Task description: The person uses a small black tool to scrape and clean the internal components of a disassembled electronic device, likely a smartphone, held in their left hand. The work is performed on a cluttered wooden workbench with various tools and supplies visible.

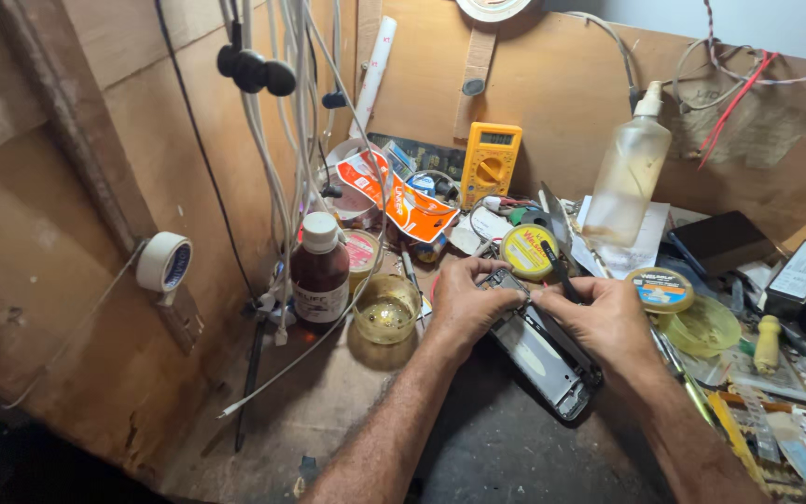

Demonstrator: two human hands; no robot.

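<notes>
An opened phone body [552, 359], grey inside with a dark frame, lies on the dark mat in the middle of the bench. My left hand [464, 301] grips its upper left end with fingers curled over the edge. My right hand [604, 322] rests on the phone's right side and pinches a thin dark tool [557, 266] whose tip meets the phone near the left fingers. Both forearms reach in from the bottom edge.
A brown bottle with white cap [319, 266] and a small glass cup [386, 308] stand left of the hands. Behind are a yellow multimeter [490, 163], a clear spray bottle [629, 173], yellow round tins [526, 250], hanging cables [282, 140]. Tools and a green lid [706, 327] crowd the right.
</notes>
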